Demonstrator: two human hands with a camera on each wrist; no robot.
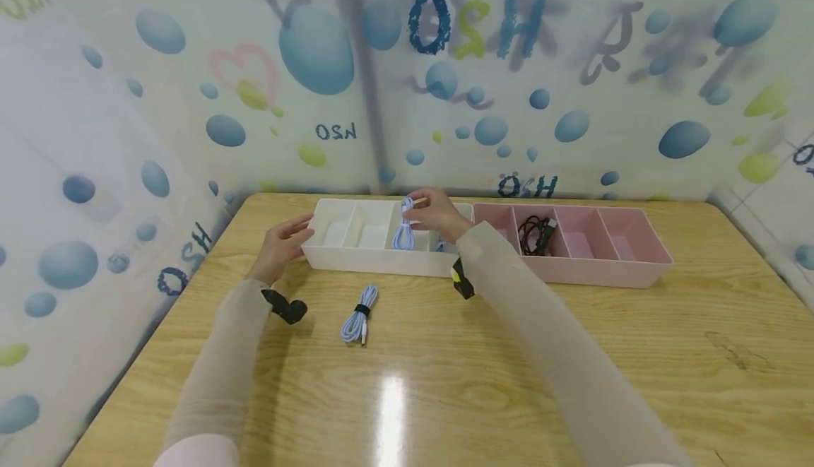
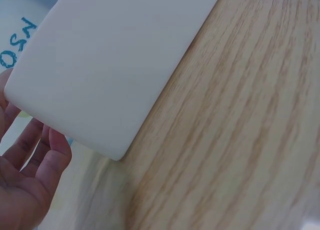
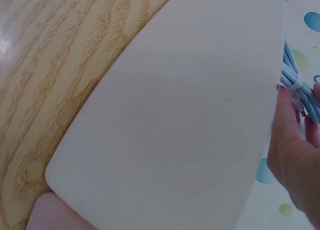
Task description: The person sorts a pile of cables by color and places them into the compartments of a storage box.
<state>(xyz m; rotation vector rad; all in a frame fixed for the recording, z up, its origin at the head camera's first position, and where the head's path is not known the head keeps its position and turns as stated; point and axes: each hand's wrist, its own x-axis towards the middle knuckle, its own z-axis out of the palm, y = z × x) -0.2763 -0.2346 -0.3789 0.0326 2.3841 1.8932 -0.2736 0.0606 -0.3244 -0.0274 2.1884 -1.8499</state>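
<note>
The right hand [image 1: 439, 214] pinched a coiled blue cable [image 1: 403, 234] at the white box [image 1: 381, 261]'s third compartment from the left, though its depth there could not be told. The left hand [image 1: 280, 246], fingers loosely bent and slightly apart, touched the box's left end; a second blue cable [image 1: 352, 326] lay on the table [image 1: 458, 382] in front.

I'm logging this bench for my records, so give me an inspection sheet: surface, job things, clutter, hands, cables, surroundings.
Surface: wood-grain table, glare in front.
Job's things: white box, pink box, both divided; cables below.
Clutter: nothing seen.
Hands: left hand touches white box's left end; right hand holds blue bundle.
Cables: strapped blue cable on table; black cable in pink box; bluish item in white box, partly hidden.
Surroundings: patterned wall behind.
</note>
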